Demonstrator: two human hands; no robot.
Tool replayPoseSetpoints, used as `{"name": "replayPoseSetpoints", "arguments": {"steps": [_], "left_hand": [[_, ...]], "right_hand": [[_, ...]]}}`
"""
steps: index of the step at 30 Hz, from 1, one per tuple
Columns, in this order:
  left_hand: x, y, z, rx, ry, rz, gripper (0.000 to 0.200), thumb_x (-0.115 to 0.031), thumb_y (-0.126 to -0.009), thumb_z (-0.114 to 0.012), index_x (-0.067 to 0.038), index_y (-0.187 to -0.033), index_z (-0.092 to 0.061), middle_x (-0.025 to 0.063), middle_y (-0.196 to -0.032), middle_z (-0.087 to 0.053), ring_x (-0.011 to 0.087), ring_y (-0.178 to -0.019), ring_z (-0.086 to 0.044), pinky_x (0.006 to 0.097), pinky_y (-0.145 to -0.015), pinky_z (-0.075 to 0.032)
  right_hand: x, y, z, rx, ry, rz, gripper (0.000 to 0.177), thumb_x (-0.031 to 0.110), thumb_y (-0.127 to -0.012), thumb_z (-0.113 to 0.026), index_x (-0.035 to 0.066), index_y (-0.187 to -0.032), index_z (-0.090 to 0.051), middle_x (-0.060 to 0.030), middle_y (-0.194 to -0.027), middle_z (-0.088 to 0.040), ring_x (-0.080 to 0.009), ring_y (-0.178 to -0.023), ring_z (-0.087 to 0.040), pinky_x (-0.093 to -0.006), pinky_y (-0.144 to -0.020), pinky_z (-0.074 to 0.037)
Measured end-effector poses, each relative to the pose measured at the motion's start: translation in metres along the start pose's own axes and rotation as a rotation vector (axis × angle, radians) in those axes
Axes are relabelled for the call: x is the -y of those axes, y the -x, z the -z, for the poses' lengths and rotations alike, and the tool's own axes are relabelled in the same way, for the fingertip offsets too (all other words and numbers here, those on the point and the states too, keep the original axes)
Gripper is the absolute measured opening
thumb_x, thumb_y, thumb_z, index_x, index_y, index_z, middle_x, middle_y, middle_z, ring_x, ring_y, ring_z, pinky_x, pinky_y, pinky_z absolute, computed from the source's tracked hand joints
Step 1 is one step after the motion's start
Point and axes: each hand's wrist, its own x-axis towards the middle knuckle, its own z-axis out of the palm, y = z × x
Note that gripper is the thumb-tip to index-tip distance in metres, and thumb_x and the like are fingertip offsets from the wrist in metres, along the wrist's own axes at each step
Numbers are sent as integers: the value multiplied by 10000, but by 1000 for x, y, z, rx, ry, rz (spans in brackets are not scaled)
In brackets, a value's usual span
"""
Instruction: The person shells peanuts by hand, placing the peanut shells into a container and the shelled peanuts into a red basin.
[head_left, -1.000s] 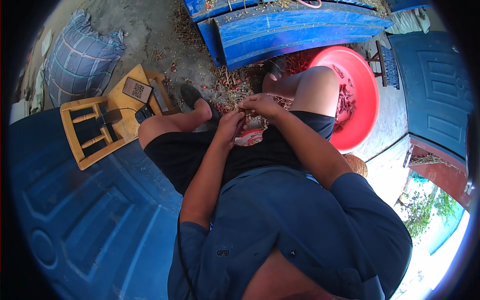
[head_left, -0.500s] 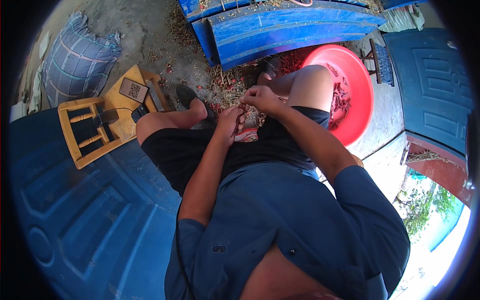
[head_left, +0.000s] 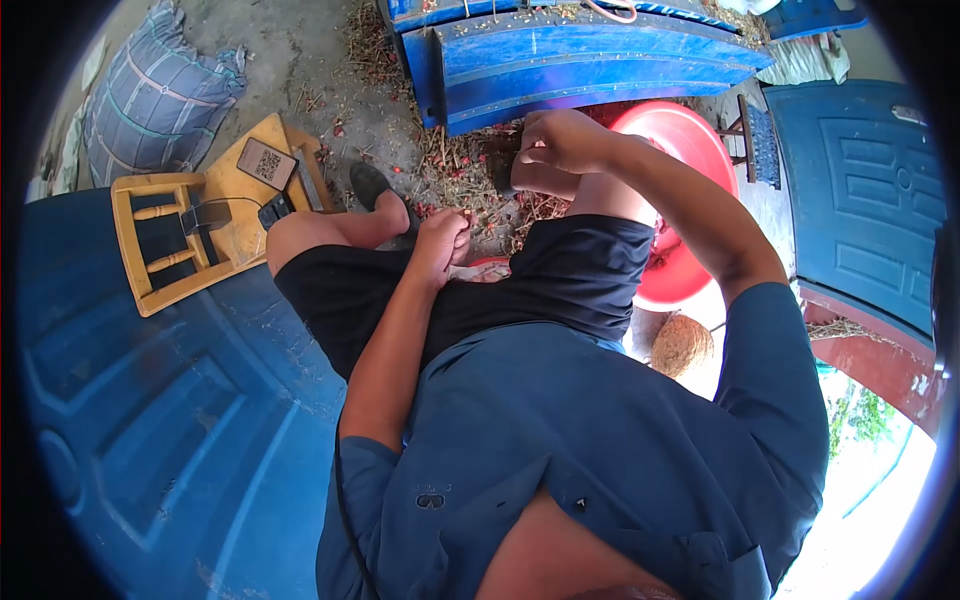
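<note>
My left hand [head_left: 442, 245] is closed in a fist above my lap, and its fingers hide whatever may be inside. Further forward and to the right, my right hand [head_left: 572, 142] is raised with its fingers curled in a pinch; anything between them is too small to make out. Beside my right leg stands a pink-red basin [head_left: 722, 172]. Dark red dried pods, like chillies [head_left: 660, 240], show in it, largely covered by my right forearm. Between my thighs, below the left hand, is a red and white thing [head_left: 484, 270], only partly visible.
Dry stalks and red scraps [head_left: 455, 165] litter the floor by my feet. A blue metal structure [head_left: 590, 65] stands ahead. On the left are a wooden chair [head_left: 225, 200] bearing a phone-like device [head_left: 267, 163], and a stuffed checked sack [head_left: 160, 105]. A blue door [head_left: 875, 170] stands right.
My hands have moved apart. The right hand went forward and right, its elbow swinging outward; the left drew slightly back to the left. A round brown object now shows beside my right hip.
</note>
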Motion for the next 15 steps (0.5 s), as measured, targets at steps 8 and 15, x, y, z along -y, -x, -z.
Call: {"name": "replayPoseSetpoints", "arguments": {"steps": [8, 15], "left_hand": [[-2, -1, -9, -6, 55, -25, 184, -157, -926, -529, -16, -993, -625, -37, -612, -450, 59, -466, -379, 224, -413, -283], [20, -14, 0, -68, 1, 14, 89, -187, -963, -563, -111, -920, -576, -31, -615, -486, 80, -452, -422, 236, -408, -308]], "right_hand": [[14, 6, -77, -226, -318, -295, 401, 162, -849, -677, 114, -1247, -681, -187, -1061, -707, -359, -995, -674, -428, -899, -518], [53, 2, -132, -260, -482, -161, 194, 223, -833, -705, 78, -955, -745, -160, -892, -706, -331, -855, -688, -443, -777, -534]]}}
